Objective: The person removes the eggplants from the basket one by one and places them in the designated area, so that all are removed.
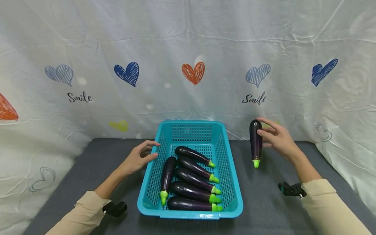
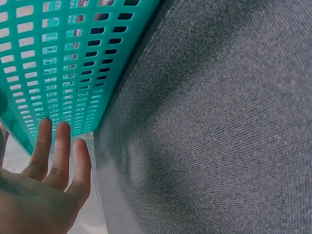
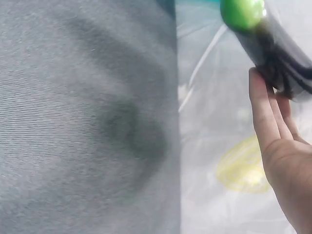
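Observation:
My right hand [image 1: 277, 138] holds an eggplant [image 1: 255, 142] by its upper part, with the thumb and fingers at its sides. The eggplant hangs upright to the right of the basket, its green stem end pointing down. In the right wrist view, the fingers support the dark eggplant [image 3: 278, 53] from below. A turquoise plastic basket [image 1: 233, 173] holds several more eggplants: one lies lengthwise at the left [image 1: 168, 175], the others crosswise in a stack of rows [image 1: 192, 181]. My left hand [image 1: 138, 158] is at the basket's left rim, fingers loosely extended; whether they touch is unclear.
A dark grey cloth [image 1: 265, 217] covers the table under the basket. Behind it hangs a pale curtain [image 1: 166, 34] printed with hearts and the word Smile. Black wrist straps with devices [image 1: 115, 209] are on both forearms.

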Available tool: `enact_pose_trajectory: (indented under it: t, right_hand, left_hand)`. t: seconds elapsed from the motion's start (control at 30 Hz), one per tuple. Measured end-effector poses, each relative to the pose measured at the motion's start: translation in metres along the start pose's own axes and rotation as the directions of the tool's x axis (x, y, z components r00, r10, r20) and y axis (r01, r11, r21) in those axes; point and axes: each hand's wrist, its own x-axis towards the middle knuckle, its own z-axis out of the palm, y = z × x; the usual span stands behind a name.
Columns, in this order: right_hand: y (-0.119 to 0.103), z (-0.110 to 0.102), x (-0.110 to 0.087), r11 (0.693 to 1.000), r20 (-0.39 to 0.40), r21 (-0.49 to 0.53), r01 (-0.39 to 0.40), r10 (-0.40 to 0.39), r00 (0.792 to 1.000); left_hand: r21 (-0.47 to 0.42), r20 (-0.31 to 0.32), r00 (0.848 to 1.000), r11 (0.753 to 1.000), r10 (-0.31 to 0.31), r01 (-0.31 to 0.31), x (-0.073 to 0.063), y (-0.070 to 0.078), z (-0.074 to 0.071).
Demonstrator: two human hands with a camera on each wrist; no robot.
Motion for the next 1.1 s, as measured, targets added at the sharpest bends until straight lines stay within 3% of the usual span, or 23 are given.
enact_pose_trajectory:
  t: [0.23, 0.5, 1.1]
  right_hand:
    - [0.019, 0.0, -0.003, 0.998, 0.073, 0.038, -0.056, 0.053, 0.996]
    - [0.033, -0.002, -0.003, 0.994, 0.069, -0.048, -0.098, 0.101, 0.992]
    - [0.064, 0.012, 0.012, 0.992, 0.122, -0.014, -0.122, 0.123, 0.985]
  left_hand:
    - [-0.013, 0.002, 1.0, 1.0, 0.005, -0.005, 0.0, -0.002, 0.001]
    - [-0.017, 0.002, 1.0, 1.0, -0.005, 0.006, 0.001, -0.003, 0.003]
    - [-0.01, 0.001, 1.0, 1.0, -0.009, 0.009, 0.001, -0.001, 0.0]
